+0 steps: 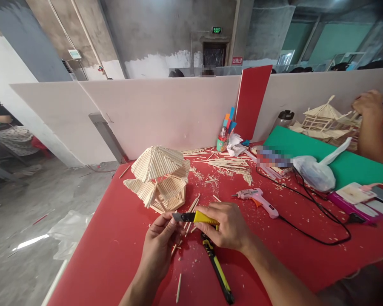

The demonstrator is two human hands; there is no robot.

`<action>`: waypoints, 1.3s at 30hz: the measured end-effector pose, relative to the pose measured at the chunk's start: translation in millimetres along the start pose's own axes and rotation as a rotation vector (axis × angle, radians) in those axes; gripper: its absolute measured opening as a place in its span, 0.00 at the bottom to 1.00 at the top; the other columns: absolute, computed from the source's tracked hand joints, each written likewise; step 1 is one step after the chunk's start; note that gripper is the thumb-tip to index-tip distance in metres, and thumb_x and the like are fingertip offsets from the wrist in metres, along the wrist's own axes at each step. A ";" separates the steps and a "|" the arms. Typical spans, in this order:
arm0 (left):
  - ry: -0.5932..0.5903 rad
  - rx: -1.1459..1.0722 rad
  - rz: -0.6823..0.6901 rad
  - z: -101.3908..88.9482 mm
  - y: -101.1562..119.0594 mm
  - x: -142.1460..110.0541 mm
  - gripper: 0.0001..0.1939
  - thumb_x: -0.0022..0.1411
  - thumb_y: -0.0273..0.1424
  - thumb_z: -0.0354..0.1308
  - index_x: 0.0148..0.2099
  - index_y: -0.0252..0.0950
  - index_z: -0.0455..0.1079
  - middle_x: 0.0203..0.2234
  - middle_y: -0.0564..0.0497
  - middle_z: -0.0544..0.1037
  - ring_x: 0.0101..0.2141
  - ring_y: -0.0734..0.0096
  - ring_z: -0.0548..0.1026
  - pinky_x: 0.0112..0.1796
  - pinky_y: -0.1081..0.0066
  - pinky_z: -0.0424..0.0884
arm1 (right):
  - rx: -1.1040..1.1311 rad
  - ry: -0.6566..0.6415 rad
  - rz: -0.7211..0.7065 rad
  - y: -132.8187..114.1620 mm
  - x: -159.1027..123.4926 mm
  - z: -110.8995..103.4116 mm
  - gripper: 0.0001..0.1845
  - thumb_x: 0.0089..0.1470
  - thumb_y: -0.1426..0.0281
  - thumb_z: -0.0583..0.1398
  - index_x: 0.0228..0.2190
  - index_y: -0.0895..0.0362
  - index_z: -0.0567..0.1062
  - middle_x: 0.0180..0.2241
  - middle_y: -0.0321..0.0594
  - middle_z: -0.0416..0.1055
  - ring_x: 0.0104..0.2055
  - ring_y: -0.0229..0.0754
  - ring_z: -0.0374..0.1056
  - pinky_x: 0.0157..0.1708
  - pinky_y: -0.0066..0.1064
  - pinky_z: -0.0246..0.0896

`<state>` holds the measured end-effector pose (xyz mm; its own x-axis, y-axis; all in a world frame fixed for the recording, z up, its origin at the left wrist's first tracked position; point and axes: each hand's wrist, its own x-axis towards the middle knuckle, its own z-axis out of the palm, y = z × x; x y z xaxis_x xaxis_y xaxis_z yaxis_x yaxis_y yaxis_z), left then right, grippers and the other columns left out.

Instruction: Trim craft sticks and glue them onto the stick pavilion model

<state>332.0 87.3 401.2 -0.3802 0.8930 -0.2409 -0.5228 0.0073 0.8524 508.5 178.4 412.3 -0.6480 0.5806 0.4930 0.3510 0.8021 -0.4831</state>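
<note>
My right hand (225, 225) grips a yellow utility knife (206, 218), its blade pointing left and meeting the fingertips of my left hand (161, 238). Those left fingers are pinched on a thin wooden stick, mostly hidden by the hand and blade. Just beyond stands a small pavilion model (158, 163) of pale sticks, with a tiered roof and a round slatted base. Below my right hand lies a black-and-yellow handled tool (219, 272), its head partly covered. Loose sticks (191, 208) and shavings are scattered around, one stick (178, 288) near the front.
A pink glue gun (258, 199) with a black cord rests at right on the red table (115, 255). Behind are a stick pile (228, 163), a green cup (221, 144), a green board (293, 144) and a power strip (354, 204). Another person's arm (370, 123) is far right.
</note>
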 end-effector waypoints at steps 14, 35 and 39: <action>-0.028 -0.007 -0.021 -2.2 1.5 0.2 0.17 0.45 0.36 0.76 0.33 0.33 0.75 0.24 0.52 0.76 0.24 0.75 0.73 0.23 0.78 0.68 | -0.014 -0.001 -0.012 5.8 -1.6 0.7 0.18 0.60 0.58 0.59 0.46 0.54 0.78 0.27 0.37 0.73 0.27 0.37 0.65 0.29 0.28 0.51; -0.096 0.030 -0.056 5.3 -4.2 -5.0 0.18 0.50 0.41 0.72 0.34 0.36 0.69 0.24 0.52 0.76 0.19 0.76 0.71 0.17 0.79 0.62 | -0.535 -0.161 0.428 26.5 1.2 -3.8 0.21 0.64 0.60 0.54 0.54 0.52 0.74 0.39 0.44 0.79 0.35 0.45 0.75 0.29 0.29 0.59; -0.139 0.056 -0.069 4.3 -7.8 -3.3 0.17 0.54 0.42 0.69 0.35 0.37 0.67 0.23 0.52 0.75 0.17 0.76 0.67 0.15 0.78 0.60 | -0.525 -0.259 0.443 9.0 2.3 9.8 0.23 0.63 0.68 0.54 0.59 0.55 0.69 0.44 0.47 0.76 0.42 0.45 0.74 0.35 0.29 0.63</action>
<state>340.6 86.2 397.4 -0.2338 0.9430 -0.2368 -0.4991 0.0926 0.8616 503.6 185.6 402.0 -0.4861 0.8666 0.1133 0.8528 0.4986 -0.1552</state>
